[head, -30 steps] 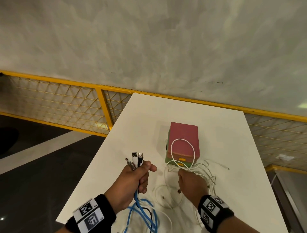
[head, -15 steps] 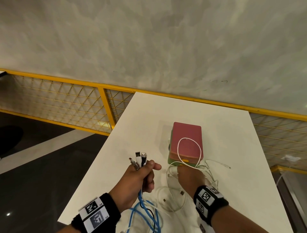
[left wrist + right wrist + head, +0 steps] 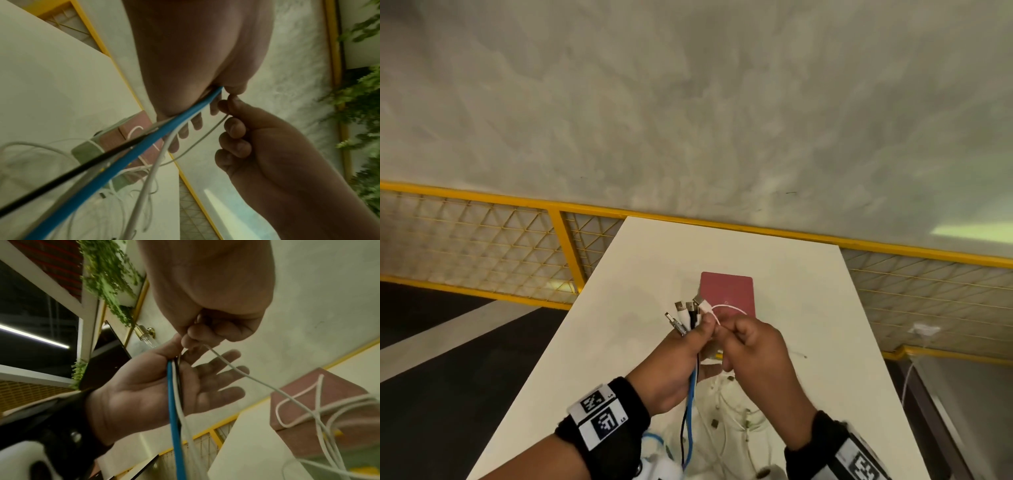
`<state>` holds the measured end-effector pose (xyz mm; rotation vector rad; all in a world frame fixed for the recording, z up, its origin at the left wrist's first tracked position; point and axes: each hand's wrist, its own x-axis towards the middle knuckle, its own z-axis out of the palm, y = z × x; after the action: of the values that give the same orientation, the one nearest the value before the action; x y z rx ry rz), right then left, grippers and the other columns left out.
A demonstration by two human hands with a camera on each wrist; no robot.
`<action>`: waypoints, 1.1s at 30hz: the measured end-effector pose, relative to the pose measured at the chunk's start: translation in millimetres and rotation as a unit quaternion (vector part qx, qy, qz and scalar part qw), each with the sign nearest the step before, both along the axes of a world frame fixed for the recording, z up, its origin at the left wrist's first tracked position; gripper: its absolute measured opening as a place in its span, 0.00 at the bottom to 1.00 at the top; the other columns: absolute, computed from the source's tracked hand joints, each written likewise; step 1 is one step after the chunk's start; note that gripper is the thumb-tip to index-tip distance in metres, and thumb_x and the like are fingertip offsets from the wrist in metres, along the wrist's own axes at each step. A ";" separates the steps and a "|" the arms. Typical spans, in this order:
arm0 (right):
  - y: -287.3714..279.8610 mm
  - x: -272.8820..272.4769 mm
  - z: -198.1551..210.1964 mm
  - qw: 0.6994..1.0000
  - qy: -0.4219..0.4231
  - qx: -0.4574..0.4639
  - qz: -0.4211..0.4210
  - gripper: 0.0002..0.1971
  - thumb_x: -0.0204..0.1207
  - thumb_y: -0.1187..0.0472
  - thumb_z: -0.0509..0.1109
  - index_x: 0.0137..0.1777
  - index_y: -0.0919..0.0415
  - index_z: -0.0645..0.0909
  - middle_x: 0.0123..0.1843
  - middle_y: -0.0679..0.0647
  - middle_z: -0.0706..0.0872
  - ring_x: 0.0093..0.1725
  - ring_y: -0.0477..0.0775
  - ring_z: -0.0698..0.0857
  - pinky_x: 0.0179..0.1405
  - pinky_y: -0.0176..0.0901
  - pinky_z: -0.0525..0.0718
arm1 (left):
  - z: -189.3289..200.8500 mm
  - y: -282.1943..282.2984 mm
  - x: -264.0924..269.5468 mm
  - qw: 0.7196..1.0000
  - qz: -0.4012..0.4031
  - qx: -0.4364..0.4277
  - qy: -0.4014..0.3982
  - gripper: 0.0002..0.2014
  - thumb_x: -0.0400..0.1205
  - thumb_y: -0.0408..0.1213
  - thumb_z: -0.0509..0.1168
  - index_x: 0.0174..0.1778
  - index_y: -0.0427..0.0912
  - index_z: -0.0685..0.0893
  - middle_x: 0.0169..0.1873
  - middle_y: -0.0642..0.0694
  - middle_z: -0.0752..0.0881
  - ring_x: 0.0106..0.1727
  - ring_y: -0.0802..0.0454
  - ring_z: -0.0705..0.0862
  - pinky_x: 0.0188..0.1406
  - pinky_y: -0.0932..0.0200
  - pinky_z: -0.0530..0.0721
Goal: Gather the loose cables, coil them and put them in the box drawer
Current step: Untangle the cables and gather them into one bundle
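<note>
My left hand (image 3: 697, 330) is raised over the table and pinches a bundle of cable ends (image 3: 685, 315) between thumb and forefinger. Its other fingers are spread, as the right wrist view shows. A blue cable (image 3: 691, 404), a black cable (image 3: 61, 177) and a white cable (image 3: 186, 423) hang from the bundle. My right hand (image 3: 726, 330) pinches a thin white cable (image 3: 226, 361) and holds its plug end against the bundle. That cable loops over the red-topped box (image 3: 726, 291), which stands just behind the hands. More loose white cables (image 3: 726, 411) lie tangled on the table below.
The white table (image 3: 808, 301) is narrow, and its left edge drops to a dark floor. A yellow mesh railing (image 3: 565, 246) runs behind the table's far end. The box has green sides (image 3: 86, 151) and a yellow drawer tab (image 3: 337, 433).
My right hand has lifted off the cable pile with the thin white cable and moved left and up to meet the left hand. The left hand has risen, its lower fingers uncurled.
</note>
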<state>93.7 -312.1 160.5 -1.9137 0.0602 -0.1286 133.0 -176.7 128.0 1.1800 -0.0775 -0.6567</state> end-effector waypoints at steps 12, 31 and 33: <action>-5.3 -19.7 9.0 0.995 0.016 0.087 -0.048 0.05 0.79 0.63 0.71 0.42 0.58 0.84 0.25 0.53 0.85 0.20 0.48 0.80 0.20 0.40 0.78 | 30.7 -0.9 -9.7 0.995 -0.007 -0.039 -0.095 0.24 0.83 0.50 0.59 0.69 0.40 0.85 0.68 0.40 0.87 0.70 0.48 0.84 0.71 0.49 0.80; -61.6 26.5 -40.7 0.777 0.284 0.532 -0.182 0.18 0.88 0.58 0.53 0.37 0.60 0.76 0.29 0.52 0.76 0.27 0.50 0.74 0.30 0.42 0.76 | -36.2 101.9 -78.4 0.932 -0.218 0.268 0.106 0.20 0.81 0.47 0.71 0.27 0.39 0.81 0.16 0.46 0.72 0.15 0.54 0.71 0.17 0.62 0.67; -59.2 19.4 -46.9 0.783 0.295 0.522 -0.166 0.17 0.88 0.58 0.54 0.39 0.60 0.77 0.29 0.53 0.80 0.26 0.50 0.78 0.33 0.44 0.79 | -30.0 108.2 -73.6 0.948 -0.155 0.260 0.101 0.18 0.82 0.45 0.70 0.30 0.39 0.81 0.18 0.45 0.72 0.14 0.54 0.70 0.14 0.63 0.67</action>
<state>113.0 -371.3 113.6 -0.7375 0.7419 0.2432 59.4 -68.5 98.0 1.6163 0.0920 -1.1187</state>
